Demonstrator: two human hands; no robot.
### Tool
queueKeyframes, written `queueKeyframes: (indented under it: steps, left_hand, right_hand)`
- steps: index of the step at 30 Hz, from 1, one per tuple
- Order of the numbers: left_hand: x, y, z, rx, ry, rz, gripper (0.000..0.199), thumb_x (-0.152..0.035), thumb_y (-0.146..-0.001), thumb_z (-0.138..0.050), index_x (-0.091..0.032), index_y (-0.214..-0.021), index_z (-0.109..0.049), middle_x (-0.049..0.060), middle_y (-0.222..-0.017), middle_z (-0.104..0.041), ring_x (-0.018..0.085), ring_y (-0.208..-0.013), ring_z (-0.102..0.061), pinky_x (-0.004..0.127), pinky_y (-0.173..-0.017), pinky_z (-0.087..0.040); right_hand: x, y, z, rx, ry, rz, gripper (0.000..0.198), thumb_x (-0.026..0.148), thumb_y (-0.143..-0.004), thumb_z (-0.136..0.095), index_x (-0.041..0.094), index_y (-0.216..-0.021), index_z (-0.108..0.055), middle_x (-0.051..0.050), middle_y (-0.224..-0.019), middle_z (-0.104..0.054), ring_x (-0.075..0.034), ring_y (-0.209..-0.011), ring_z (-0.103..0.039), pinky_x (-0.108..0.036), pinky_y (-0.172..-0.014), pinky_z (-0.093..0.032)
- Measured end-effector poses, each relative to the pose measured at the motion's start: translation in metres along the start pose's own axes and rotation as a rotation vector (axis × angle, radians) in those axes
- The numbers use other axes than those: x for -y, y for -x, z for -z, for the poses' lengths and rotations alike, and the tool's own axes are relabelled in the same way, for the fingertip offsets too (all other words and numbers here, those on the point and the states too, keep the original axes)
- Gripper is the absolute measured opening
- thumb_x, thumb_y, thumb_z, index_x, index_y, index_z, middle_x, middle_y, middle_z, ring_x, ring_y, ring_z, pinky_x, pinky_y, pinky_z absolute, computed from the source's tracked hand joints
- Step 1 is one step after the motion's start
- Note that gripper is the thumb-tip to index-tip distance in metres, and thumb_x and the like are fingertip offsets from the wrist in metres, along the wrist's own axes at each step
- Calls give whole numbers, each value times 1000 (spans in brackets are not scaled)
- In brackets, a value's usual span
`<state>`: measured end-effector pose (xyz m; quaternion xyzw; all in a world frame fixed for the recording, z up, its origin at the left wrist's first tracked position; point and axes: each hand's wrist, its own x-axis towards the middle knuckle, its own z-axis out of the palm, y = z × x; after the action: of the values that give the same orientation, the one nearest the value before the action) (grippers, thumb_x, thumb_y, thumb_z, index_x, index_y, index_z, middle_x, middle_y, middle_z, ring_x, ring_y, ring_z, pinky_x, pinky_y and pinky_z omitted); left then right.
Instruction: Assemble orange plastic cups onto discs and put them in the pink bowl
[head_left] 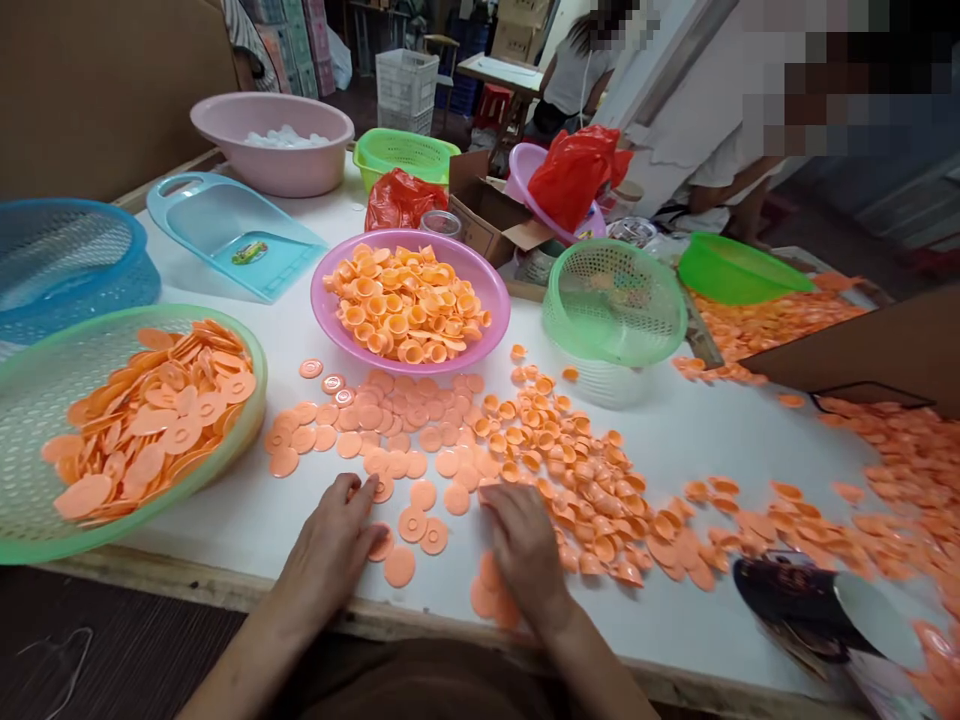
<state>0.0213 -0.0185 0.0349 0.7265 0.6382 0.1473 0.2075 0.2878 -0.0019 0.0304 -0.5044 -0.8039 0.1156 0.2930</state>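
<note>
My left hand rests low over the white table, thumb apart from the bent fingers, its fingertips touching flat orange plastic discs. On the other side of these loose discs, my right hand lies palm down with its fingertips on discs. More discs lie partly under its palm, near the table edge. Neither hand appears to grip anything. Just right of my right hand spreads a heap of small orange plastic cups. Beyond the discs stands a pink bowl filled with similar orange cups.
A green basket of orange discs stands at left, near a blue scoop. Stacked green baskets are behind the cups. Orange pieces cover the right side, beside a dark object. Two people are in the background.
</note>
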Motion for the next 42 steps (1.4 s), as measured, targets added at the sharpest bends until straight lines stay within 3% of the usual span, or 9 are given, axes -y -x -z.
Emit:
queueKeyframes:
  steps: [2, 6, 11, 17, 24, 28, 32, 36, 42]
  left_hand:
    - [-4, -2, 0, -62, -52, -112, 39, -15, -86, -50, -23, -124, -57, 11, -119, -56, 24, -103, -55, 36, -79, -47]
    - [-5, 4, -8, -6, -122, -410, 40, -8, -82, -51, -27, -116, -62, 9, -125, -60, 28, -115, -49, 41, -86, -39]
    - [-7, 8, -20, -89, -165, -437, 21, -13, -87, -52, -23, -100, -66, 9, -115, -66, 26, -109, -52, 39, -83, -34]
    - [-15, 6, -28, -31, -138, -578, 32, -13, -89, -52, -25, -117, -61, 7, -119, -66, 25, -109, -52, 37, -83, -33]
    - [-17, 7, -30, -38, -96, -598, 30, -13, -90, -51, -23, -116, -61, 6, -115, -67, 23, -108, -53, 37, -83, -32]
    - [-23, 7, -24, -17, -28, -468, 23, -16, -92, -48, -22, -107, -64, 7, -105, -68, 22, -100, -53, 38, -83, -32]
    - [-36, 0, -24, -1, -9, -327, 14, -23, -92, -52, -21, -94, -65, 5, -88, -64, 20, -87, -51, 38, -79, -30]
    - [-42, -6, -33, 3, 5, -288, 12, -23, -90, -55, -20, -87, -65, 4, -83, -62, 20, -85, -50, 38, -78, -29]
    - [-44, -9, -24, 75, 131, -216, 17, -17, -88, -52, -20, -87, -69, 4, -83, -66, 21, -86, -54, 37, -79, -32]
  right_hand:
    - [-16, 2, 11, -4, 57, -151, 21, 22, -92, -51, 20, -108, -64, -10, -98, -66, -26, -93, -59, -44, -81, -51]
    - [-31, 5, 17, 100, 7, -221, 22, 21, -89, -54, 21, -109, -63, -9, -103, -65, -25, -96, -59, -40, -83, -51]
    - [-28, 3, 19, 94, -23, -270, 30, 22, -86, -58, 22, -116, -60, -9, -108, -64, -25, -101, -59, -39, -86, -51]
    - [-31, -10, 26, -148, -37, -436, 19, 23, -94, -47, 20, -93, -66, -7, -90, -66, -20, -85, -62, -32, -77, -50]
    - [-34, -40, 15, -17, 219, -459, 20, 12, -83, -51, 18, -87, -69, -7, -92, -63, -20, -83, -60, -30, -69, -47]
    - [-10, -36, 19, 25, -24, -453, 21, 11, -80, -52, 20, -83, -70, -4, -84, -68, -18, -79, -62, -28, -69, -47]
    - [25, -20, 8, 279, -307, -555, 15, 11, -74, -59, 20, -65, -68, 1, -65, -68, -14, -61, -61, -23, -58, -43]
    - [42, -13, -17, 306, -334, -703, 15, 10, -69, -61, 18, -56, -63, 1, -55, -64, -12, -54, -57, -21, -52, -39]
    - [47, -19, -29, 309, -243, -736, 16, 8, -63, -59, 19, -52, -58, 1, -52, -61, -12, -52, -53, -21, -48, -33]
